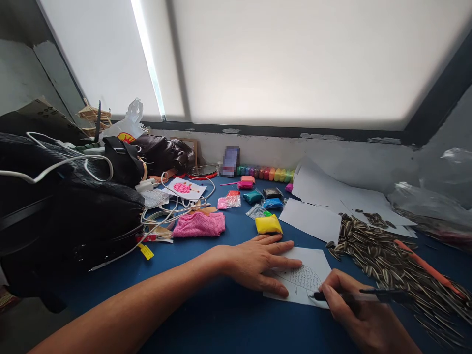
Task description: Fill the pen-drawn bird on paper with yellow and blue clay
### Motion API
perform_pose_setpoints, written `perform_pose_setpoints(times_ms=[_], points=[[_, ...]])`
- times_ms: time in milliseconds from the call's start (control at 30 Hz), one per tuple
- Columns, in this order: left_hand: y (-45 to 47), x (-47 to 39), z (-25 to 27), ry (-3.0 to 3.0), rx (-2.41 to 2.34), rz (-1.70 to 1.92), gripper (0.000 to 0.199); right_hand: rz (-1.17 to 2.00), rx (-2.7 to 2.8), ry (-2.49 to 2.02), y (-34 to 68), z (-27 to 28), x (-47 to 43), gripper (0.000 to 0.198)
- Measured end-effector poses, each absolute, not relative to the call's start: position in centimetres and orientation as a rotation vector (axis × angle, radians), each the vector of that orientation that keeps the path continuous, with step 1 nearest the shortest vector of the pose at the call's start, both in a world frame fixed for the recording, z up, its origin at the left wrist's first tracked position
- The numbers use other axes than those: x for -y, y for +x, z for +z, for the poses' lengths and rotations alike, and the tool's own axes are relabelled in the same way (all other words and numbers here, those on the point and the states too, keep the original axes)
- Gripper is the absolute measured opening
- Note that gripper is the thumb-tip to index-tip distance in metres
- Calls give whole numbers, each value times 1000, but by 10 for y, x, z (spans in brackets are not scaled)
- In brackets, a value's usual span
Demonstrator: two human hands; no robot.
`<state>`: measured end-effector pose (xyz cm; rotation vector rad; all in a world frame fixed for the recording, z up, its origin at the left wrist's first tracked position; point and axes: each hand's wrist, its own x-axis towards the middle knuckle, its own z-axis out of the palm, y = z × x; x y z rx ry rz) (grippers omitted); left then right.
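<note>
A small sheet of white paper (pixel 317 258) lies on the blue tabletop in front of me. On it is a line drawing of a rounded shape filled with small scale-like marks, with short leg-like lines below. Spread flat over the paper's left side, my left hand (pixel 263 260) holds it down and covers part of the drawing. My right hand (pixel 354 309) grips a black pen (pixel 372 295), its tip touching the paper near the lower edge of the drawing. Just beyond my left fingers sits a yellow packet of clay (pixel 268 224).
Sunflower seeds (pixel 383 250) are heaped at the right, with an orange stick (pixel 429 268) across them. White sheets (pixel 313 219) lie behind. Further back are coloured clay packets (pixel 273 203) and a phone (pixel 230 161). A pink cloth (pixel 199 224), white cables (pixel 177 209) and a black bag (pixel 70 211) occupy the left.
</note>
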<state>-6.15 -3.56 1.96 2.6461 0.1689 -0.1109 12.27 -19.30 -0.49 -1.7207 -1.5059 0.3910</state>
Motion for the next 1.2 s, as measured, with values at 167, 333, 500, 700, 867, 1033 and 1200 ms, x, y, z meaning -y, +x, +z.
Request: perform_pose_setpoints(times_ms=[167,333,500,700,867,1033,1200], points=[[-61,35,19,2641,-151,-103,68,427,1478,-1734,122,-6,193,35],[-61,35,18,2634,-162,-107,68,422,1473,-1731,123,-6,193,36],[-61,34,18,2631,-155,-102,68,395,1478,-1715,124,-5,192,35],[-61,35,19,2638,-155,-105,68,401,1486,-1732,123,-5,193,36],[-62,35,18,2636,-150,-101,68,349,1493,-1725,122,-5,193,36],[-62,35,18,2625,-156,-98,68,354,1473,-1749,123,-6,193,37],[-61,35,18,2637,-143,-94,67,346,1471,-1748,124,-5,192,36]])
